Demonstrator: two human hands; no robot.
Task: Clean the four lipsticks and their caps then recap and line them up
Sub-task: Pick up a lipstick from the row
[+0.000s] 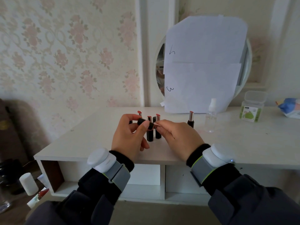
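Observation:
My left hand (129, 135) holds a black lipstick cap (145, 123) sideways between thumb and fingers, above the white dressing table (235, 143). My right hand (178, 137) pinches a thin stick, apparently a cotton swab (156, 124), with its tip at the cap's open end. Behind my hands two uncapped lipsticks (150, 133) (158, 127) stand upright side by side. A third uncapped lipstick (139, 113) shows its red tip behind my left hand. A fourth (191, 118) stands apart to the right. Other caps are hidden or cannot be told apart.
A clear spray bottle (210, 116) stands right of the fourth lipstick. A cotton swab box (250, 109) and a blue wipes pack (290, 108) sit at the far right. A round mirror covered with paper (204, 65) leans on the wall. Bottles (28, 184) lie on the floor, lower left.

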